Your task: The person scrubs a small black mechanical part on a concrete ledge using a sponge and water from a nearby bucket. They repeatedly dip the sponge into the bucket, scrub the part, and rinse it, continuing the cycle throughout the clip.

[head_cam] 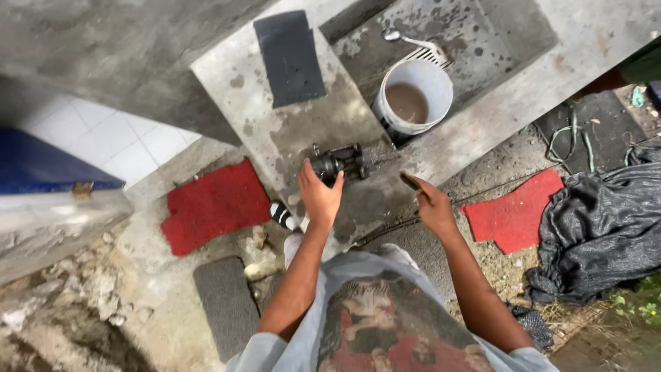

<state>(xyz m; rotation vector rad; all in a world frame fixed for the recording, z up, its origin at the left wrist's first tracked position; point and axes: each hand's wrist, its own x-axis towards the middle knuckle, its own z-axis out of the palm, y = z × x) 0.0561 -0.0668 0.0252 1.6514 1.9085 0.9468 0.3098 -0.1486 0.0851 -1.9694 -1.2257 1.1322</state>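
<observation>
Dark metal part held at the sink edge

Left hand [319, 195] grips a dark metal part [339, 164] resting on the concrete surface [289, 134]; right hand [432, 205] pinches a small green tool [410, 182] just beside it. Working the part seems underway; a white bucket [414, 96] stands beyond

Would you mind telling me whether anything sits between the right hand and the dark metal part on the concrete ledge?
Nothing visible does. The right hand, holding a small dark tool, hovers beside the dark metal part with only bare wet concrete ledge between them. The left hand already grips the part's near end.
</observation>
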